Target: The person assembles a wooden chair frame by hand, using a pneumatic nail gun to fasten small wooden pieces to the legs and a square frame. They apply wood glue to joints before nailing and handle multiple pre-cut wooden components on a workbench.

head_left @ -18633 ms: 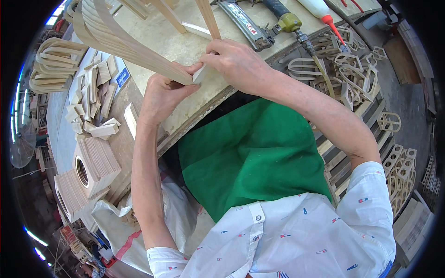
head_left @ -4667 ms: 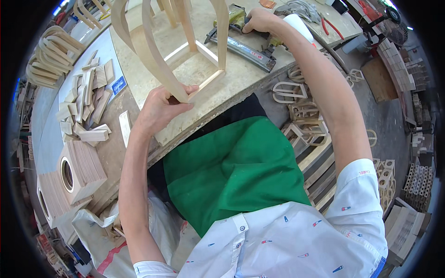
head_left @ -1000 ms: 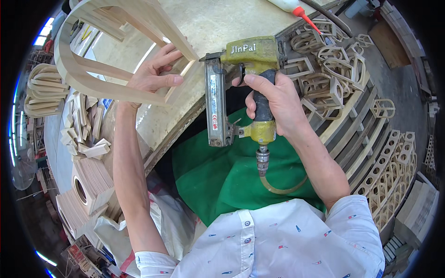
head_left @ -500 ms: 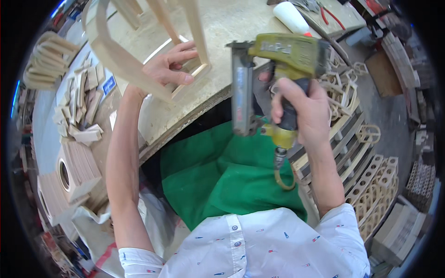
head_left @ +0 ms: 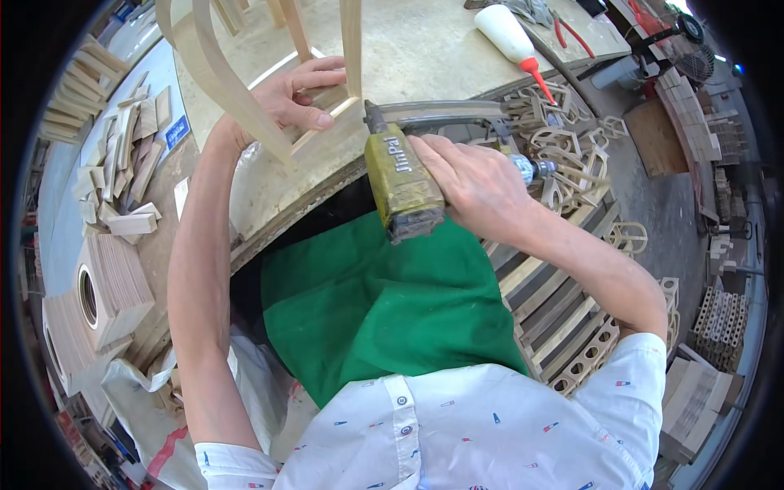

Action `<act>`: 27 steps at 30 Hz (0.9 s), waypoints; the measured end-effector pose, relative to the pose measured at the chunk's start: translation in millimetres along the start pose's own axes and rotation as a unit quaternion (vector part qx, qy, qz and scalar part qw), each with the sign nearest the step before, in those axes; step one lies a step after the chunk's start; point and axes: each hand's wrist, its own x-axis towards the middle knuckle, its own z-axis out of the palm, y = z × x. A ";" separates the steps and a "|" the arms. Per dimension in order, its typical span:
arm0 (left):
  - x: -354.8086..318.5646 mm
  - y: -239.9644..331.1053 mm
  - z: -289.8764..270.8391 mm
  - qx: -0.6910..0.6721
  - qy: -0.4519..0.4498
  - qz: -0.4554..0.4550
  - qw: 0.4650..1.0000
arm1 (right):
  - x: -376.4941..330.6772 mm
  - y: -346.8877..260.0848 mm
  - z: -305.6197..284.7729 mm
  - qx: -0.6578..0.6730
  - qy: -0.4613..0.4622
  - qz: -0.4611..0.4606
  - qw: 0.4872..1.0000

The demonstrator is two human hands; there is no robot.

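A pale wooden frame (head_left: 351, 49) with a curved side piece and upright legs stands on the worktable's near left part. My left hand (head_left: 291, 96) reaches inside it, fingers and thumb closed over a low rail, steadying the frame. In my right hand (head_left: 482, 184) is a yellow nail gun (head_left: 402, 175), wrapped by the fingers at its grip. The gun lies on its side, its nose close to the frame's near right corner. A gap seems to remain between nose and wood. Part of the grip is hidden under my hand.
A white glue bottle (head_left: 502, 34) with a red nozzle and red-handled pliers (head_left: 572, 34) lie at the back right. Loose wood strips (head_left: 126, 151) and a stack of holed plywood panels (head_left: 118, 282) are at left. Small wooden frames (head_left: 572, 155) are heaped beyond my right hand.
My right hand has turned the nail gun from upright onto its side and brought it left, nearer the frame's corner. My left hand keeps its hold on the frame.
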 end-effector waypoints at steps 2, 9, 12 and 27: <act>1.1 -3.6 -1.6 -0.007 -0.002 0.003 1.000 | -1.3 3.2 8.0 -0.016 0.004 -0.010 1.000; 1.1 -3.7 -0.3 0.014 0.008 0.000 1.000 | -2.0 1.9 15.3 -0.027 0.009 -0.021 0.999; 1.2 -5.6 -1.9 0.015 0.006 0.006 1.000 | -2.2 1.8 16.4 -0.017 0.010 -0.019 1.000; 0.5 -0.2 -0.2 0.016 0.007 0.012 1.000 | 0.6 -1.9 14.2 -0.019 -0.005 -0.007 1.000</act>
